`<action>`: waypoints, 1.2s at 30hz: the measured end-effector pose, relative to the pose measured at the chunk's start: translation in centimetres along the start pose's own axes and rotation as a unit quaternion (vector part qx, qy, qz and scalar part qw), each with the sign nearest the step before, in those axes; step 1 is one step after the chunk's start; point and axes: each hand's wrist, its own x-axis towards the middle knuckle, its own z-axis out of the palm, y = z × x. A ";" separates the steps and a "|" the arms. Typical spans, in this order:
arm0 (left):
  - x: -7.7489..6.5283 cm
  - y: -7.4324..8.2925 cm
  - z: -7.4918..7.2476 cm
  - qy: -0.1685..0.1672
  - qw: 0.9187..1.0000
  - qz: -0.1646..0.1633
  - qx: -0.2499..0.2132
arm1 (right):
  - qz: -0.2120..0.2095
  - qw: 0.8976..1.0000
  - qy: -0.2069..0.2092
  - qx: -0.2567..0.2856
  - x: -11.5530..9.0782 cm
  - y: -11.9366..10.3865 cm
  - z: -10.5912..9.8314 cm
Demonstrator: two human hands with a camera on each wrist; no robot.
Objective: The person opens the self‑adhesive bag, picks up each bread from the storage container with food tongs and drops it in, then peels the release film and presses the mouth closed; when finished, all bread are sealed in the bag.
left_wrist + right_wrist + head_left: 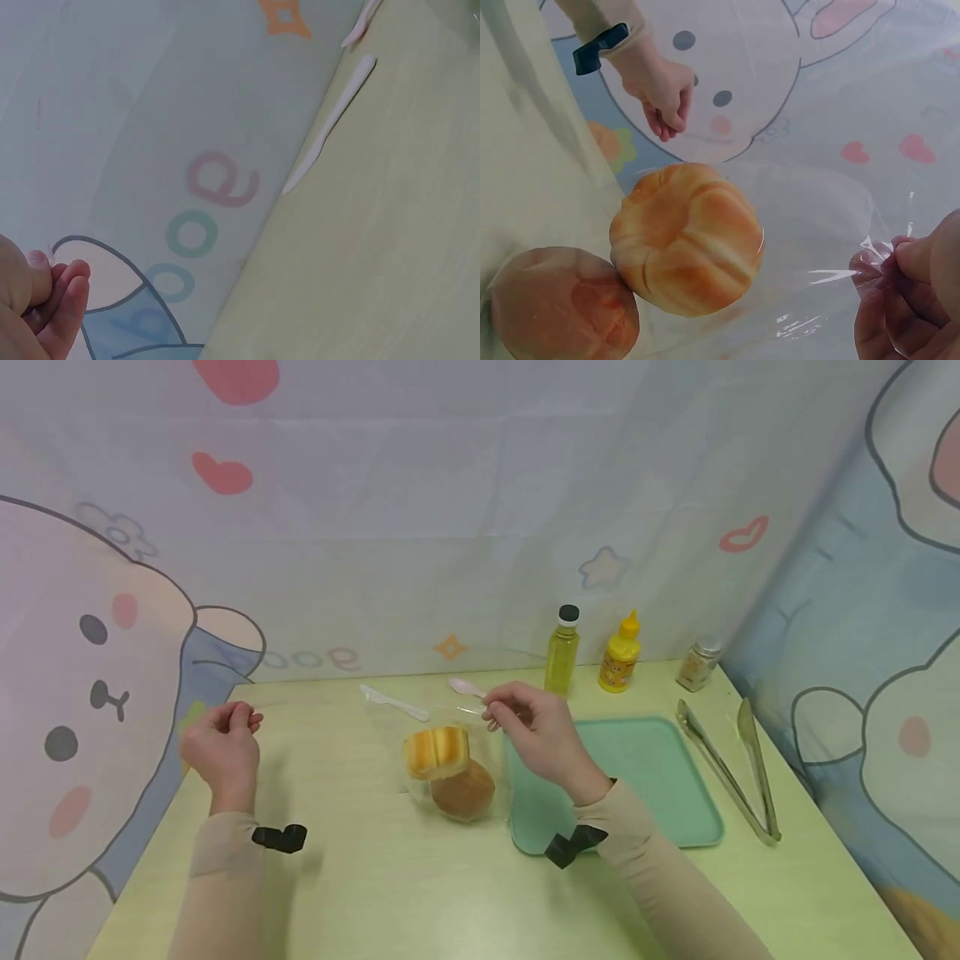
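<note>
A clear plastic bag (802,274) is pinched between the thumb and fingers of my right hand (536,731), at the left edge of the tray. Two bread pieces show through the film: a golden, creased roll (437,752) and, touching it, a smooth brown bun (463,791). Away to the left, my left hand (225,747) is raised near the table's left edge, its thumb pressed to curled fingers. A faint clear sliver of plastic (51,253) stands out at its fingertips in the left wrist view; its extent is hard to see.
Behind the bread lie a white plastic knife (395,702) and a pink spoon (465,687). A green tray (637,777) is on the right, with metal tongs (731,777) beyond it. An oil bottle (561,656), yellow squeeze bottle (619,656) and spice jar (698,665) stand along the back.
</note>
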 end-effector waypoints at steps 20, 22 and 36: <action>-4.2 -1.1 2.5 -0.241 0.946 0.178 0.121 | 0.062 0.997 0.015 0.033 -0.1 0.1 -1.0; -5.4 0.9 3.6 -0.297 0.934 0.192 0.053 | 0.069 0.997 0.016 0.038 0.1 0.1 -1.2; -9.5 6.0 7.5 -0.348 0.899 0.136 -0.227 | 0.099 0.992 0.027 0.076 0.4 1.3 -1.4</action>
